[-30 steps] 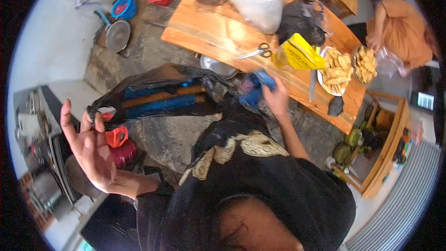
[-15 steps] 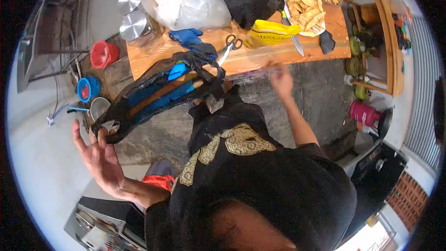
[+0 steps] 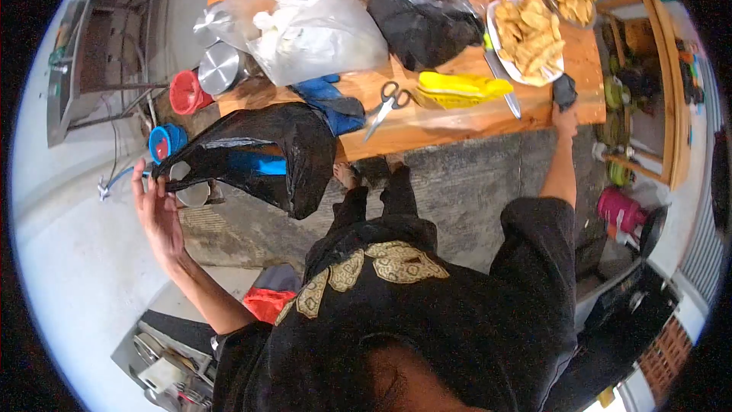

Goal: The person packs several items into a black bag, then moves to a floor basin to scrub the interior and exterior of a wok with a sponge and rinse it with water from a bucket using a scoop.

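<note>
Off the table's [image 3: 435,128] left corner, the left hand [image 3: 160,220] pinches a black bag [image 3: 309,156]; at its right end, the right hand [image 3: 565,119] touches a dark bundle [image 3: 564,91], grip unclear from here.

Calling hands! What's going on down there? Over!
Left hand: holding hanging black bag. Right hand: at small black bundle on table. Possible snag: scissors between them.

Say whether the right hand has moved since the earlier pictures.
Yes: against the table, the right hand has moved rightward, to the small black item.
</note>
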`<act>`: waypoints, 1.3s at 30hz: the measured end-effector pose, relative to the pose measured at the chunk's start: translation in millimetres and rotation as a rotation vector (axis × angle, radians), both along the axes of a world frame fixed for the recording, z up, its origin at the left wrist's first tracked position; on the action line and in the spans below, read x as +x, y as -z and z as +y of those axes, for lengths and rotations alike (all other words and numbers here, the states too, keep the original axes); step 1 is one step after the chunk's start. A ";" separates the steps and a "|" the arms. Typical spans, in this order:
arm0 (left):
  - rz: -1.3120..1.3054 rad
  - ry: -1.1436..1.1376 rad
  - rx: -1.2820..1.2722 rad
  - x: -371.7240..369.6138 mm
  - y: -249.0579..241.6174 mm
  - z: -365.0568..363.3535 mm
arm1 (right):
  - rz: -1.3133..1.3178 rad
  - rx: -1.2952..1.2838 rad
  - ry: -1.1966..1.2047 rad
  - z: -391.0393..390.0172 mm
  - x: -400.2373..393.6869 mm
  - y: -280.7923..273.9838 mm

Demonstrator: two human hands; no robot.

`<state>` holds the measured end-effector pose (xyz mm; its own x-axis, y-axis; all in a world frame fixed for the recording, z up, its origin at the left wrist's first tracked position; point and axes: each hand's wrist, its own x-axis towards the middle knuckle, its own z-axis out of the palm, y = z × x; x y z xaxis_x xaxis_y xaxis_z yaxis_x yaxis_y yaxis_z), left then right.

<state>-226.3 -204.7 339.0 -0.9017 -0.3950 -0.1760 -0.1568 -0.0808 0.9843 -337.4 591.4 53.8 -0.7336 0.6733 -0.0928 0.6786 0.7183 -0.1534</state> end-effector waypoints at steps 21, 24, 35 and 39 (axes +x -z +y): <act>0.092 0.360 -0.132 -11.2 -11.8 -6.6 | 0.345 -0.825 -0.363 -463.9 117.8 -85.5; 0.172 0.447 -0.183 -10.4 -10.7 -10.5 | 0.486 -0.623 -0.437 -493.7 122.0 -100.6; 0.257 0.426 -0.043 -6.1 -4.7 -31.0 | 0.412 -0.900 -0.729 -572.6 65.7 -217.3; 0.169 0.369 0.015 3.2 -8.6 -28.8 | 0.214 -0.629 -0.792 -575.5 64.3 -261.7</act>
<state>-223.1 -233.5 347.6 -0.9991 -0.0382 -0.0166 -0.0141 -0.0641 0.9978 -273.1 15.9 315.5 -0.9878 -0.1353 -0.0765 -0.0397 0.6957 -0.7173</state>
